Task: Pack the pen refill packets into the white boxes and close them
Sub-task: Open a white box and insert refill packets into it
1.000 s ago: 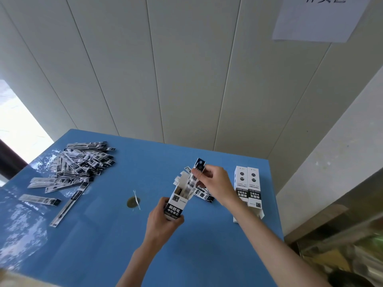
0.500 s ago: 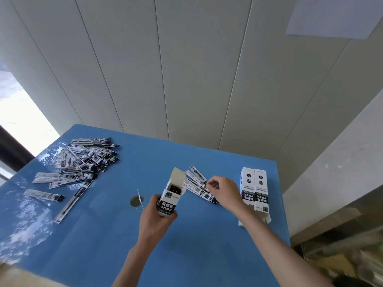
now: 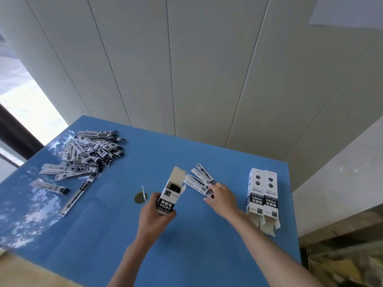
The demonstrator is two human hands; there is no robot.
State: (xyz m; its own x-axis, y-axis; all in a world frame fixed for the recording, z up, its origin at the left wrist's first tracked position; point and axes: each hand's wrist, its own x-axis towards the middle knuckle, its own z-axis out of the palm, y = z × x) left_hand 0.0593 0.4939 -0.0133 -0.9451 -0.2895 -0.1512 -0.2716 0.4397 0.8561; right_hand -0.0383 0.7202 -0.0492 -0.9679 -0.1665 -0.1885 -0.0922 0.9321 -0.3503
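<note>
My left hand [image 3: 154, 214] grips the lower end of a white box [image 3: 171, 192] with a black label. The box tilts away from me, its top flap open, and dark refill packets show inside. To its right a small fan of refill packets [image 3: 200, 181] lies on the blue table [image 3: 196, 245]. My right hand [image 3: 222, 198] lies on the near ends of these packets, fingertips touching them. A large heap of refill packets [image 3: 87, 156] sits at the far left. Two more white boxes [image 3: 262, 193] lie side by side at the right, their near flaps open.
A round hole [image 3: 140, 198] in the table with a thin white strip beside it sits just left of the held box. A white panelled wall rises behind the table. The table's right edge drops off near the two boxes. Single packets [image 3: 49, 187] lie scattered at left.
My right hand left the box mouth, where it was pushing packets in, and dropped to the fan of packets on the table. The left hand kept the box and lowered it slightly.
</note>
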